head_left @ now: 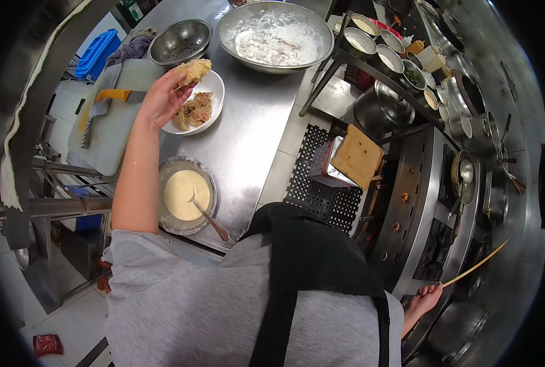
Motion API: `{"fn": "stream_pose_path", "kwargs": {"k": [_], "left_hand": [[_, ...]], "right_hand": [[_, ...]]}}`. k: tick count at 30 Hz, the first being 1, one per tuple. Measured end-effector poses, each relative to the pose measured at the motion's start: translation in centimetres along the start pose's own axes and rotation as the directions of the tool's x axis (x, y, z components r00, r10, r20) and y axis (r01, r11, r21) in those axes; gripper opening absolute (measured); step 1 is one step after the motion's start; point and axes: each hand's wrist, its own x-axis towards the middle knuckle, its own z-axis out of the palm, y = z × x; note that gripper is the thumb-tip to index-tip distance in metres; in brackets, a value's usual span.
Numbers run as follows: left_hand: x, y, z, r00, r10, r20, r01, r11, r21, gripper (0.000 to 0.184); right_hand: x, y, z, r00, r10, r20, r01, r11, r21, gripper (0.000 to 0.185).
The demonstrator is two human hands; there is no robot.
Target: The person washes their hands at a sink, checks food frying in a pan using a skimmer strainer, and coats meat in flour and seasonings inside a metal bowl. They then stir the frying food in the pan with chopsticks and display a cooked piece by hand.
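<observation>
My left hand [164,101] is closed around a golden, rough-coated fried piece [194,72], raised above a white bowl [218,101]. Browned pieces [193,112] of food lie in that bowl. Nearer to me stands a metal bowl [162,211] of pale batter [183,186], with a spoon [208,219] resting in it. Far to the right, beside the stove, my right hand [426,300] grips a long, thin wooden stick [477,265], perhaps a chopstick, which points away from me. What the pieces are made of cannot be seen.
A large bowl of flour [272,37] and a dark metal bowl [180,43] stand on the steel table [257,122]. Left, a knife [98,113] lies on a cutting board [116,147]. Right are a gas stove [416,208], a pan [462,177] and a boxy tin [333,168].
</observation>
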Motion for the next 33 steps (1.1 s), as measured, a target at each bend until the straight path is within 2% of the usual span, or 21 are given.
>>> {"fn": "stream_pose_path", "kwargs": {"k": [4, 6, 7, 9, 11, 13, 17, 19, 22, 27, 30, 33], "left_hand": [[-0.3, -0.1, 0.4, 0.999, -0.006, 0.042, 0.008, 1.000, -0.030, 0.029], [-0.1, -0.2, 0.7, 0.991, -0.064, 0.116, 0.081, 0.985, -0.151, 0.032], [-0.1, -0.2, 1.1, 0.991, -0.064, 0.121, 0.081, 0.986, -0.148, 0.032], [-0.6, -0.4, 2.8, 0.956, -0.103, 0.273, 0.174, 0.952, -0.252, 0.033], [-1.2, -0.7, 4.8, 0.949, -0.115, 0.292, 0.185, 0.956, -0.226, 0.034], [-1.6, -1.1, 6.8, 0.922, -0.085, 0.377, 0.128, 0.988, -0.091, 0.036], [-2.8, -0.9, 11.6, 0.858, -0.153, 0.490, 0.224, 0.971, -0.089, 0.036], [-3.3, -1.0, 13.5, 0.845, -0.178, 0.504, 0.221, 0.975, -0.027, 0.039], [-3.7, -1.3, 15.8, 0.773, -0.227, 0.592, 0.269, 0.963, 0.018, 0.040], [-4.7, -2.0, 18.8, 0.729, -0.267, 0.630, 0.287, 0.955, 0.072, 0.042], [-5.3, -2.3, 20.3, 0.710, -0.270, 0.651, 0.255, 0.960, 0.120, 0.053], [-6.0, -2.0, 22.1, 0.641, -0.260, 0.722, 0.197, 0.965, 0.173, 0.047]], "right_hand": [[-0.2, 0.1, -0.6, 1.000, -0.009, -0.012, 0.009, 1.000, 0.008, 0.020], [-0.2, 0.3, -0.9, 1.000, -0.007, -0.008, 0.007, 1.000, 0.001, 0.020], [-0.1, 0.4, -1.1, 1.000, -0.006, -0.013, 0.006, 1.000, 0.004, 0.020], [-0.1, 0.7, -1.5, 1.000, -0.006, -0.024, 0.006, 1.000, 0.012, 0.020], [-0.6, 0.5, -1.3, 0.999, 0.002, -0.042, -0.001, 1.000, 0.009, 0.020], [-0.9, 0.3, -1.3, 0.998, 0.008, -0.068, -0.007, 1.000, 0.003, 0.020], [-1.0, 0.7, -2.1, 0.997, 0.006, -0.079, -0.002, 0.999, 0.046, 0.019], [-1.3, 0.8, -2.6, 0.998, -0.005, -0.057, 0.010, 0.997, 0.083, 0.018], [-2.2, 1.0, -3.2, 0.995, 0.016, -0.101, -0.007, 0.996, 0.085, 0.018], [-2.9, 1.9, -5.2, 0.987, 0.043, -0.156, -0.024, 0.992, 0.121, 0.018], [-3.6, 2.0, -5.9, 0.978, 0.043, -0.206, -0.019, 0.993, 0.118, 0.014], [-4.2, 2.3, -7.1, 0.973, 0.052, -0.223, -0.025, 0.992, 0.121, 0.015]]}}
